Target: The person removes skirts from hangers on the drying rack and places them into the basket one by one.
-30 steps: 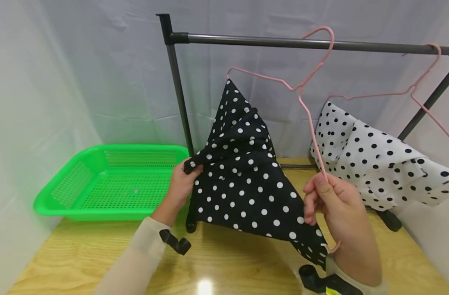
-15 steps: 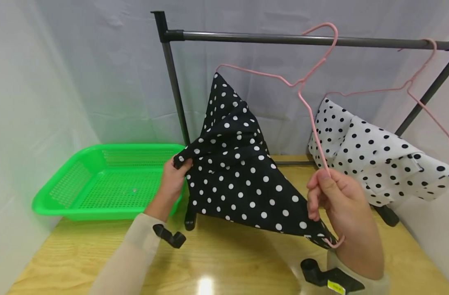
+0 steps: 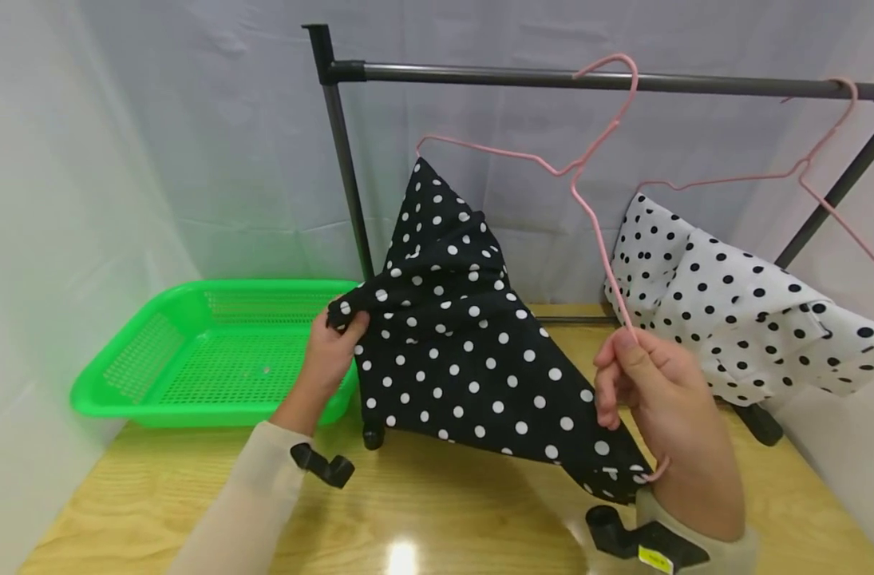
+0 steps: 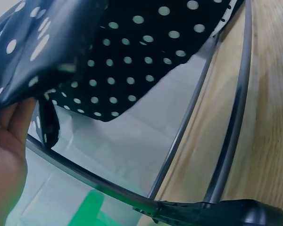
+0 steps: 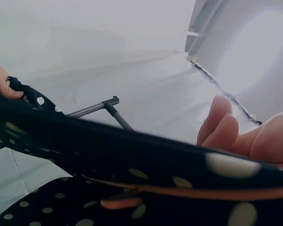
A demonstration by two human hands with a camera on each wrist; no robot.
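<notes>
Since a second ago, black dotted cloth is sliding leftward | left hand is pinching its corner at nine o'clock | right hand is gripping pink hanger at three o'clock | I'm dressing the hanger; next needs cloth seated over its shoulder.

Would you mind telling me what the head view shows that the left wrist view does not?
Only the head view shows the green basket, the pink hanger pinched by the right hand, the top rail and a white dotted cloth. Only the left wrist view shows the rack's floor bars from close by and the underside of the black cloth. Both show the left hand gripping that cloth, and the wooden table.
</notes>
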